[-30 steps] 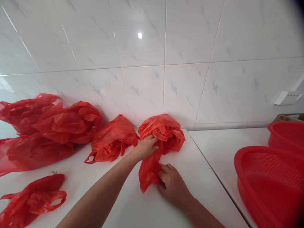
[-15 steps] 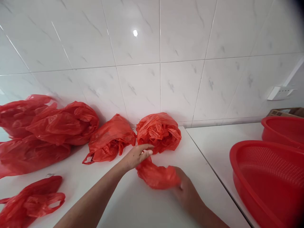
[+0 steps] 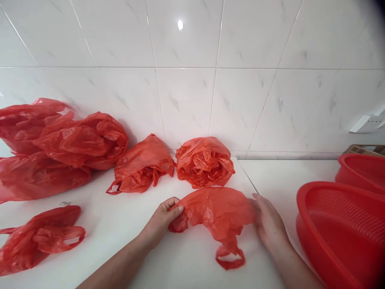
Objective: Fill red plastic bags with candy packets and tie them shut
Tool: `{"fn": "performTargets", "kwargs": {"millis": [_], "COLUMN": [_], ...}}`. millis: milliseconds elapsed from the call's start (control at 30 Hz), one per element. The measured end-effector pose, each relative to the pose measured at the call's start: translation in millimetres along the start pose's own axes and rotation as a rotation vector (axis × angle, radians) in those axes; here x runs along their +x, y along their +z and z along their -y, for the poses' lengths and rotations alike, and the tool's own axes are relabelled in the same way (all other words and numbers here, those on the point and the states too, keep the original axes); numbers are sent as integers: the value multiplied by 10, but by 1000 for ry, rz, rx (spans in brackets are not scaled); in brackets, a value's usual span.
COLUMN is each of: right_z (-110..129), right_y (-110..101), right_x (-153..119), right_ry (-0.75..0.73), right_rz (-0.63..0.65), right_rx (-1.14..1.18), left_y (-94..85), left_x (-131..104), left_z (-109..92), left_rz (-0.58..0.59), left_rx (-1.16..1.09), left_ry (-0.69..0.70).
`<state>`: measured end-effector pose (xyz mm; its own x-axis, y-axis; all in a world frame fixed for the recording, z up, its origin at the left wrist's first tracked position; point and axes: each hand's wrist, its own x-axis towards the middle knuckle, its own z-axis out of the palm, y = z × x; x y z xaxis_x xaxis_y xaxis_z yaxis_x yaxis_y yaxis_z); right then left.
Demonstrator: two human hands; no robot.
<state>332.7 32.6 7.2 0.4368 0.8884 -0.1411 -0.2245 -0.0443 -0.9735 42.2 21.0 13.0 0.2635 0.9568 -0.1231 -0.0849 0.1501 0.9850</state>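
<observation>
A crumpled red plastic bag [image 3: 215, 206] is spread between my hands above the white tabletop, one looped handle hanging down toward me. My left hand [image 3: 164, 220] pinches its left end between thumb and fingers. At the right end, my right hand [image 3: 270, 224] grips the edge; its fingertips are slightly blurred and partly behind the plastic. Just beyond the held bag sits a rounded red bag bundle [image 3: 204, 162] stuffed with more crumpled plastic. Left of that bundle lies another filled red bag [image 3: 144, 164].
Several bulky red bags [image 3: 81, 140] are heaped at the far left against the tiled wall [image 3: 186, 104]. A loose red bag [image 3: 39, 241] lies nearer me. On the right stand a red perforated basket [image 3: 309, 200] and a second red basket [image 3: 345, 166], with a cardboard box [image 3: 361, 149] behind.
The red bag has been spread wider, and its handle now hangs loose. My right hand has moved right and farther away; my left hand now pinches the bag's left end. The view has shifted.
</observation>
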Motion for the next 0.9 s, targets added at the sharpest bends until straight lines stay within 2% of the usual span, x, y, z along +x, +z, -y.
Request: {"fn": "performTargets", "kwargs": {"millis": [67, 133, 167, 233, 300, 367, 467, 533, 600, 667, 767, 833, 900], "right_z": [36, 58, 56, 14, -75, -187, -305, -306, -253, -186, -122, -109, -98], "right_y": [-13, 11, 36, 111, 202, 280, 321, 303, 272, 246, 215, 192, 163], "right_x": [-77, -219, -304, -472, -587, -618, -534, -455, -395, -352, -283, -224, -161], "right_ry": [-152, -447, -609, -870, -977, -979, -926, -840, -674, -467, -149, 63, 209], "right_rz": [-86, -108, -58, 151, 323, 350, 311, 311, 329, 324, 343, 405, 450], "right_rx": [-233, -505, -618, -781, -946, -1122, -1284, -1265, -1152, -950, -449, -72, 209], "left_y": [14, 53, 76, 116, 137, 134, 100, 66, 22, -33, -112, -138, -131], "left_x": [-6, -7, -7, -5, -6, -7, 0, 16, 42, 72, 111, 126, 131], "left_z": [6, 8, 11, 19, 28, 30, 23, 16, 9, 1, -9, -3, 15], "left_rz": [-42, -79, -98, -132, -162, -200, -275, -331, -396, -472, -550, -548, -505], "left_rx": [-29, -45, -53, -72, -86, -93, -97, -104, -112, -116, -111, -89, -55], "left_ry": [-2, -1, 1, 6, 11, 17, 35, 54, 78, 111, 149, 139, 104]}}
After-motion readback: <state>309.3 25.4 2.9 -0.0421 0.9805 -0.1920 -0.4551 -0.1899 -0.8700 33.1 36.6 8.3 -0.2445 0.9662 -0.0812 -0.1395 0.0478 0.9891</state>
